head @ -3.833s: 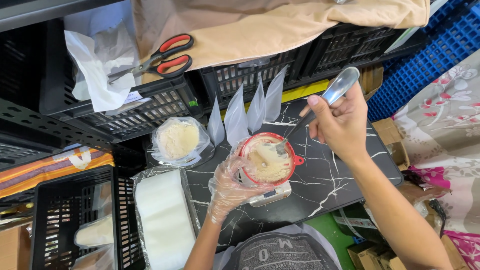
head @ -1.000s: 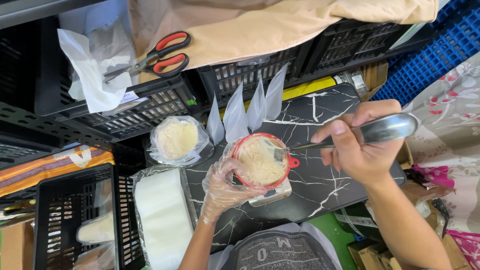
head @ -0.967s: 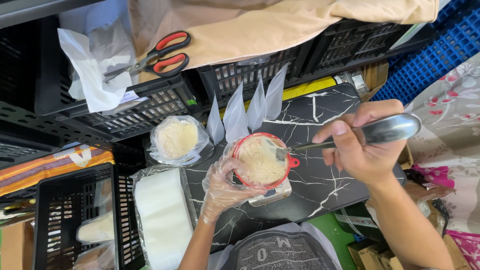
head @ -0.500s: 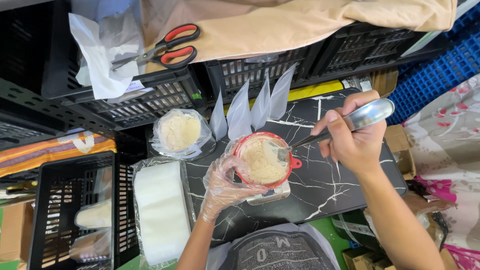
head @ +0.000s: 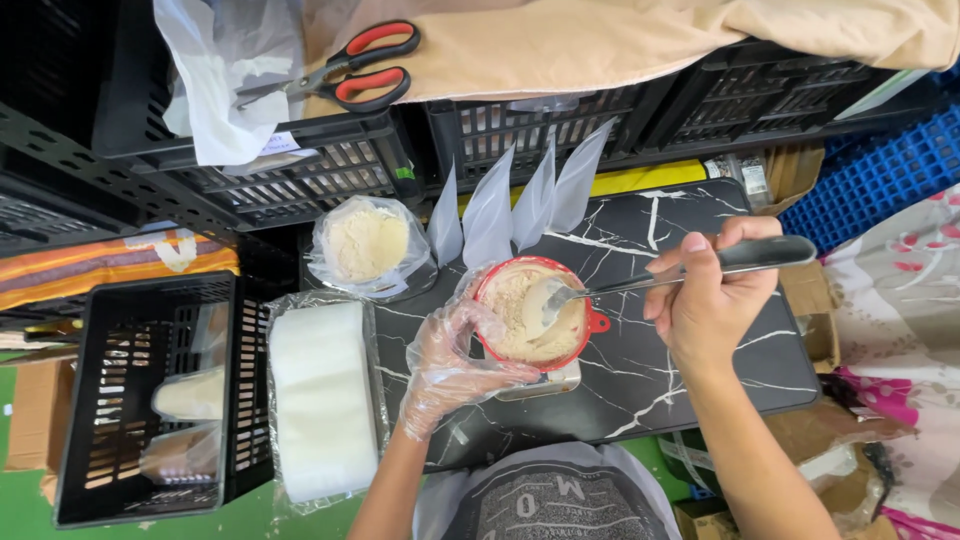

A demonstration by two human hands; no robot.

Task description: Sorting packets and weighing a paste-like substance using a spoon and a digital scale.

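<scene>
My left hand, in a clear plastic glove, grips the near-left side of a red-rimmed bowl filled with pale beige powder. The bowl sits on a small scale on a black marble-patterned board. My right hand holds a metal spoon by its handle, the spoon's bowl resting in the powder. Three clear pouches stand upright just behind the bowl.
An open bag of the same powder lies left of the bowl. A stack of white plastic bags sits beside a black crate. Red-handled scissors rest on black crates at the back, next to a beige cloth.
My right hand has brought the spoon down from above the board into the powder in the bowl. My left hand has kept its hold on the bowl.
</scene>
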